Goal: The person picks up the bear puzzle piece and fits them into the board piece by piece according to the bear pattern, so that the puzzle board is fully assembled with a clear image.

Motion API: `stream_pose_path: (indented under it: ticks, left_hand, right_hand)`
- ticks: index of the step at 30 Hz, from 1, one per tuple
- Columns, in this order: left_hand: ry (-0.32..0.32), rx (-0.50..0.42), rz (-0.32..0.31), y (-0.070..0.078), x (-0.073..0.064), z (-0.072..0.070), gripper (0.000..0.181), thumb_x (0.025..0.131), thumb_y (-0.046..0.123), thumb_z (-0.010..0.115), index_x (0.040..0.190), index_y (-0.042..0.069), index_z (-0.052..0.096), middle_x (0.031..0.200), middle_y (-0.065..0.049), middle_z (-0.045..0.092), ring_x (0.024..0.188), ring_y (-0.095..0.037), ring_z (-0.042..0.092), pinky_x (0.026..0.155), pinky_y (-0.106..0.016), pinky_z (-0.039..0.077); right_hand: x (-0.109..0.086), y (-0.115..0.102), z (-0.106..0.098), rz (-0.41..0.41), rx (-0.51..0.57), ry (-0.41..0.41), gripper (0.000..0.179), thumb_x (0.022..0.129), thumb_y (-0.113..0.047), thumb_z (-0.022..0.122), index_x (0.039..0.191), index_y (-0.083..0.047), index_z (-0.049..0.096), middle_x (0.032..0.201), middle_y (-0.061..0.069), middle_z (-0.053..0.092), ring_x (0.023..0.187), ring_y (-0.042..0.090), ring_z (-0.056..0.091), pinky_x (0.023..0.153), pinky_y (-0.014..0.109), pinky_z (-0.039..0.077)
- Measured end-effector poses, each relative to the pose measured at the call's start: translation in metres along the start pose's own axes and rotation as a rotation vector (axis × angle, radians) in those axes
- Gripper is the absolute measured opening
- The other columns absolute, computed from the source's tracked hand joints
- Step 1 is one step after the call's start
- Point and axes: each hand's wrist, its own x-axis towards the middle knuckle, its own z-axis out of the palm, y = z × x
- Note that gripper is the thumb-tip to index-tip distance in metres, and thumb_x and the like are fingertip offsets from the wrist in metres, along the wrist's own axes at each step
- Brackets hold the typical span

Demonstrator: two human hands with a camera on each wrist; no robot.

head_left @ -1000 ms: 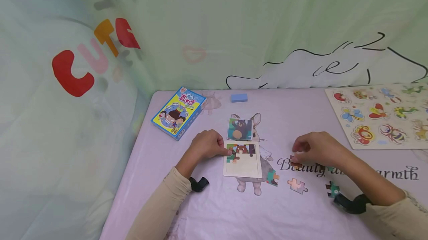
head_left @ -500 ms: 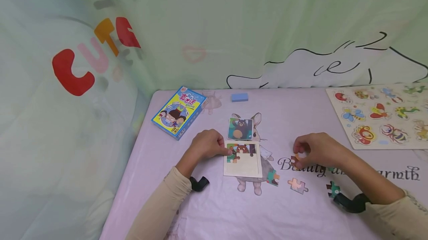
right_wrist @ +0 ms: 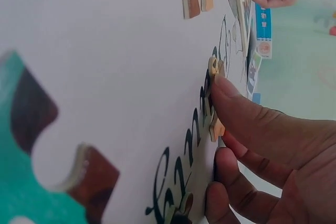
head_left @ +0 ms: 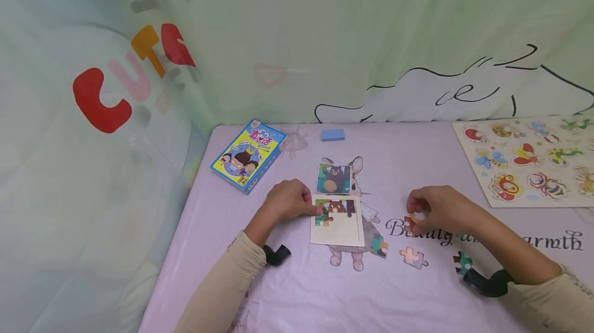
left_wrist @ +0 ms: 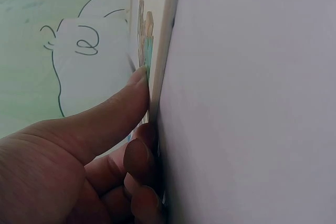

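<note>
My left hand (head_left: 290,200) grips the left edge of a square puzzle board (head_left: 341,232), its thumb (left_wrist: 137,85) on top and its other fingers curled at the board's side. Pieces of a brown bear picture fill the board's upper part and left side. Further right, my right hand (head_left: 438,209) pinches a brown and orange jigsaw piece (right_wrist: 218,128) between thumb and fingers, close to the cloth. Around it lie a teal and orange piece (head_left: 379,246), a pale orange piece (head_left: 413,258) and a teal and brown piece (head_left: 462,262). Another piece is partly hidden beneath the right hand.
A bear picture card (head_left: 333,179) lies just behind the board. Farther back are a blue block (head_left: 332,135) and a blue and yellow card box (head_left: 249,156). An insect peg board (head_left: 533,163) occupies the right rear. Curtains hang behind and to the left.
The piece in my right hand has turned slightly, so orange now shows between the fingers. My left hand stays at the board's edge.
</note>
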Motion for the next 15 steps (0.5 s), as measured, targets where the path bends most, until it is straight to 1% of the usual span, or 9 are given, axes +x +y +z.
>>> stream_pose_path:
  ticks: [5, 8, 11, 15]
  left_hand:
    - [0.001, -0.001, 0.003, -0.0004, -0.0002, -0.0002, 0.037, 0.079, 0.047, 0.086, 0.068, 0.017, 0.067, 0.064, 0.0, 0.06, 0.07, -0.017, 0.056, 0.058, -0.03, 0.037]
    - [-0.001, 0.002, 0.007, -0.0005, -0.0002, -0.0004, 0.038, 0.079, 0.047, 0.086, 0.067, 0.018, 0.066, 0.064, 0.0, 0.06, 0.069, -0.017, 0.056, 0.058, -0.03, 0.037]
    - [-0.004, 0.003, 0.01, -0.0006, -0.0002, -0.0004, 0.038, 0.079, 0.048, 0.086, 0.067, 0.018, 0.066, 0.064, 0.001, 0.059, 0.069, -0.016, 0.055, 0.058, -0.03, 0.037]
    - [-0.005, 0.0, 0.011, -0.0005, -0.0004, -0.0007, 0.038, 0.079, 0.048, 0.086, 0.067, 0.018, 0.066, 0.064, 0.001, 0.059, 0.069, -0.016, 0.055, 0.058, -0.03, 0.037]
  right_hand:
    - [-0.0011, 0.0001, 0.0002, 0.003, 0.021, -0.004, 0.04, 0.068, -0.026, 0.094, 0.093, -0.015, 0.065, 0.084, -0.001, 0.059, 0.08, 0.018, 0.052, 0.064, 0.029, 0.038]
    - [-0.0017, 0.0003, 0.0001, -0.009, 0.027, -0.002, 0.039, 0.07, -0.029, 0.093, 0.092, -0.016, 0.064, 0.083, -0.002, 0.059, 0.081, 0.017, 0.052, 0.063, 0.029, 0.038]
    - [-0.0024, 0.0004, -0.0007, -0.026, 0.032, -0.006, 0.034, 0.074, -0.031, 0.091, 0.09, -0.018, 0.064, 0.083, -0.004, 0.059, 0.083, 0.017, 0.052, 0.065, 0.028, 0.038]
    - [-0.0025, -0.0001, -0.0031, -0.052, 0.075, -0.037, 0.025, 0.082, -0.03, 0.085, 0.09, -0.019, 0.064, 0.081, -0.005, 0.06, 0.082, 0.016, 0.053, 0.066, 0.027, 0.041]
